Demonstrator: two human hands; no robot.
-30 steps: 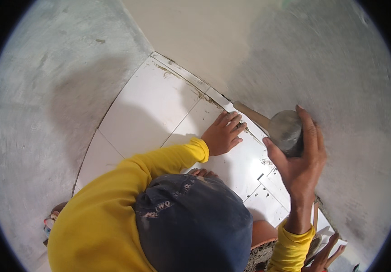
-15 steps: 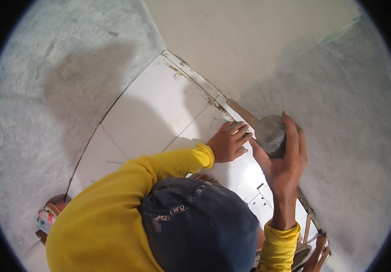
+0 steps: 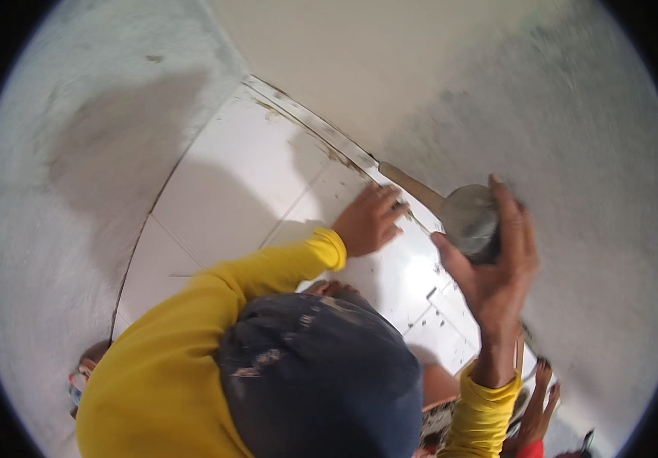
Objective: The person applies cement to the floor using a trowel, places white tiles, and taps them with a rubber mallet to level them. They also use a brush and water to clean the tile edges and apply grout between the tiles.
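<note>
My right hand (image 3: pixel 500 267) grips the round grey head of a mallet (image 3: pixel 470 221) between thumb and fingers. The mallet's wooden handle points up and left, its end close to the narrow white tile strip (image 3: pixel 313 122) along the foot of the wall. My left hand (image 3: pixel 367 221) lies palm down over the white floor tiles (image 3: pixel 226 175), fingers out toward that strip near the handle. Whether anything small is under its fingertips cannot be made out. Smears of mortar (image 3: pixel 336 155) mark the joint beside the strip.
Grey plastered walls rise at left (image 3: pixel 31 229) and right (image 3: pixel 596 229). A dark cap (image 3: pixel 321 374) covers the lower middle. At lower right another person's hand (image 3: pixel 536 412) with a red sleeve shows. Small dark crumbs (image 3: pixel 432 305) lie on the tiles.
The view has shifted, so the wall corner sits further left. My right hand and the mallet have moved right along the wall. My left hand stays by the strip. A red sleeve has appeared.
</note>
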